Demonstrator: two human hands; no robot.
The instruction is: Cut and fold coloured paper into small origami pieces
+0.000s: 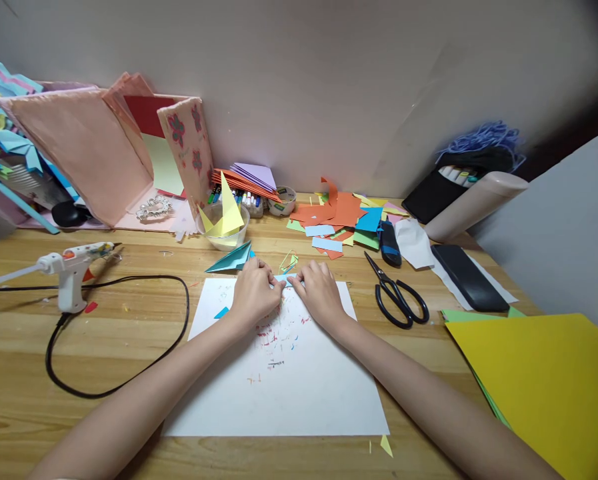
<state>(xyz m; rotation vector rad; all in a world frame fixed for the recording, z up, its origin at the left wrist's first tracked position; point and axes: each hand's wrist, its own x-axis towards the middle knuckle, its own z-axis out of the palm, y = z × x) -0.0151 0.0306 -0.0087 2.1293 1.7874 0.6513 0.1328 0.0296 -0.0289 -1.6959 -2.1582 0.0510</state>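
Both my hands rest at the far edge of a white sheet [289,380] marked with small coloured scribbles. My left hand [253,293] and my right hand [319,292] pinch a small light-blue piece of paper [285,279] between their fingertips, pressing it against the sheet. The fingers of both hands are curled and closed on it. Most of the blue paper is hidden under the fingers. A folded teal paper shape [233,259] lies just beyond my left hand.
A white glue gun [71,267] with a black cord [119,333] lies at the left. Black scissors [397,297] lie at the right, beside a dark case [469,277]. Yellow and green sheets [543,380] fill the near right. Paper scraps [336,220], a bowl with yellow paper [225,220] and pink boards [93,153] stand behind.
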